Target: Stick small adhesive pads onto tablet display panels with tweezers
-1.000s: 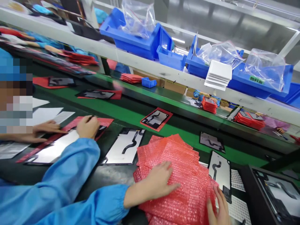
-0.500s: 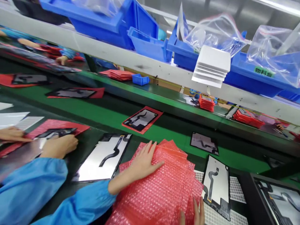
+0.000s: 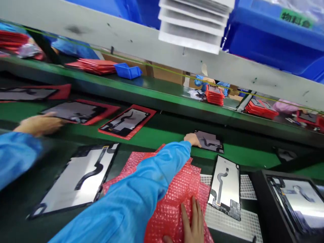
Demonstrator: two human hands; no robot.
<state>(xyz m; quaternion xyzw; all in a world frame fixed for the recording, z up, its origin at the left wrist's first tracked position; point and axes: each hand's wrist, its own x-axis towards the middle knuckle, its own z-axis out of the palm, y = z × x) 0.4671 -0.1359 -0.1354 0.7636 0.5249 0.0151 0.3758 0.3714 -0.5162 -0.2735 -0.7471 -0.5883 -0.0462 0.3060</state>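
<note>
My left hand [image 3: 192, 139] reaches across to the green belt, its fingers closed at the left edge of a grey panel [image 3: 209, 141] with a dark cable. Its blue sleeve passes over a fanned pile of red bubble bags [image 3: 174, 199]. On the lower part of that pile lies my right hand [image 3: 193, 222], flat, fingers apart. Right of the pile, a silver panel [image 3: 224, 185] with a curved cable rests on white grid sheets [image 3: 234, 222]. A larger silver panel [image 3: 78, 179] lies left of the pile.
At the left, another person's hand [image 3: 42, 125] touches a panel on a red bag [image 3: 78, 111]. Another bagged panel [image 3: 128, 121] lies on the belt. A black frame [image 3: 263, 199] holds a panel at the right. Overhead runs a white shelf beam [image 3: 141, 44] with blue bins [image 3: 273, 44].
My left hand has left the red bags and moved forward to the grey panel on the belt. My right hand shows more fully on the pile. The view has shifted closer to the shelf.
</note>
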